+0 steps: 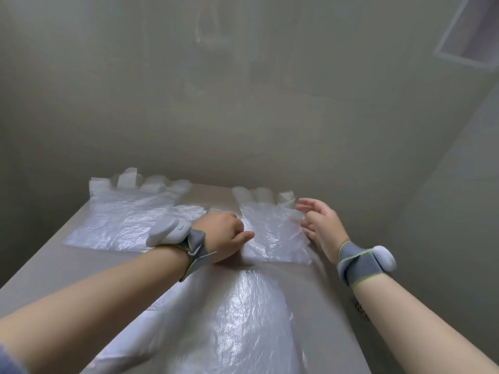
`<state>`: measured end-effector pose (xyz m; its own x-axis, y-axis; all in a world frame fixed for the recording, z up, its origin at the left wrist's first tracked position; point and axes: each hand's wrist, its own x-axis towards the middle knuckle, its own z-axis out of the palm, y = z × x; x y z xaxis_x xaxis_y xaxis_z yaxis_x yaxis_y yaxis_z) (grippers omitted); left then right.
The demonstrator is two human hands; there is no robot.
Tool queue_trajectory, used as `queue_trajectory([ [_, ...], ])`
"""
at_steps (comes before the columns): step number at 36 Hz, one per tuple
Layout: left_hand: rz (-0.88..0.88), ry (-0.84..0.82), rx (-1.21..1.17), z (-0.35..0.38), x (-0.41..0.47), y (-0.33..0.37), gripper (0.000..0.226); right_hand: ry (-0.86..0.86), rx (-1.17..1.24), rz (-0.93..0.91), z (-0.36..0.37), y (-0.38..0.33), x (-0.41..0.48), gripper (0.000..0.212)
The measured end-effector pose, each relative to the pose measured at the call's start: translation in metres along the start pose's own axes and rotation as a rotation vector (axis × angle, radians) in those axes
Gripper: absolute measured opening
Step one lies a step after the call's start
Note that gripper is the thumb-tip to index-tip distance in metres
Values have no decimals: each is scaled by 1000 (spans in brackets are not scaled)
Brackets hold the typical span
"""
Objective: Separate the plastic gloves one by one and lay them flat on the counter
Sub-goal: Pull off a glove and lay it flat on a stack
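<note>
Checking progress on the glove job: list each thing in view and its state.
far left glove: flat on the counter, fingertips bent up against the wall.
far right glove: spread between both hands, crinkled.
near plastic: wrinkled, lying in the foreground; glove count unclear.
left hand: fingers curled, thumb at the far right glove's left edge; grip hidden.
right hand: fingers relaxed, at that glove's right edge.
</note>
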<state>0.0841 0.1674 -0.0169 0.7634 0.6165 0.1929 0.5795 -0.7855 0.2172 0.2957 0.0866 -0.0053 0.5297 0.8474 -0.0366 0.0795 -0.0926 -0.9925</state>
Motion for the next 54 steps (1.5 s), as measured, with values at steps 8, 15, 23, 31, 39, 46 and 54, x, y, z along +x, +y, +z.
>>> queue_trajectory([
  [8,-74,33,83,4,3,5,27,126,71,58,9,-7,45,40],
  [15,-79,38,95,7,0,4,22,87,194,45,12,-20,77,42],
  [23,-94,34,82,9,-2,5,23,81,-89,41,12,-7,102,65],
  [31,-106,50,90,11,-2,8,20,236,-804,-352,-2,10,94,62],
  [39,-118,77,81,16,-4,9,20,56,-882,-418,-16,14,33,20],
  [46,-99,41,10,17,-6,7,19,-144,-1074,-513,-13,28,18,21],
  [54,-113,15,-33,20,-8,6,33,-104,-1105,-518,-12,28,18,23],
])
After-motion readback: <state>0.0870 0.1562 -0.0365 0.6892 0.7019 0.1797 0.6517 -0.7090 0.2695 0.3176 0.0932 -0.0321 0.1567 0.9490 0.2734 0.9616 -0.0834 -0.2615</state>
